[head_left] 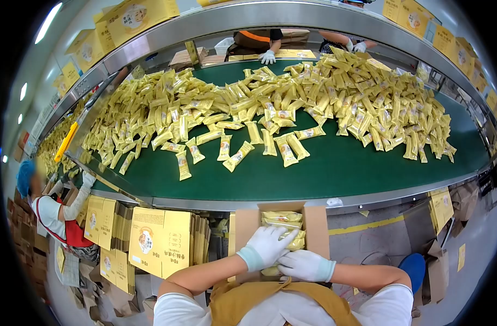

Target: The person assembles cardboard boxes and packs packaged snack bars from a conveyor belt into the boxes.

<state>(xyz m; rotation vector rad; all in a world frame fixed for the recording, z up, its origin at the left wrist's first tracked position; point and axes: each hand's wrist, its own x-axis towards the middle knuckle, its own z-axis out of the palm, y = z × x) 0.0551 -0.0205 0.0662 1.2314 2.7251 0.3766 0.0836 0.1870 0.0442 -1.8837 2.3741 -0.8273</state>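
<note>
While both elbows stuck out wide at the sides, the forearms angled inward and met over an open brown cardboard carton (317, 231) at the belt's near edge, roughly mid-length. Left hand (266, 247), white-gloved, back up, lay across the carton from its left side, fingers pointing right, close together and bent over the yellow, pillow-shaped plastic packets (282, 216) inside; couldn't tell whether they pinched one. Right hand (306, 266), also white-gloved, came in lower, closer to the person's chest, back up, fingers bent toward the left hand; fingertips partly hidden, grip couldn't be told. Packets sat in the carton, visible ahead of and between the hands.

Green flat conveyor belt (227, 188) carried a large heap of matching yellow packets (362, 100), piled high toward the far right corner and along the left; a few loose ones lay nearer the middle, short of the near edge. Flat yellow printed cardboard boxes (160, 242) were stacked left of the carton, below the near edge. Co-worker in a red apron (74, 231) reached in at the near edge, farther left. Another person's gloved hand (268, 57) rested at the far edge.
</note>
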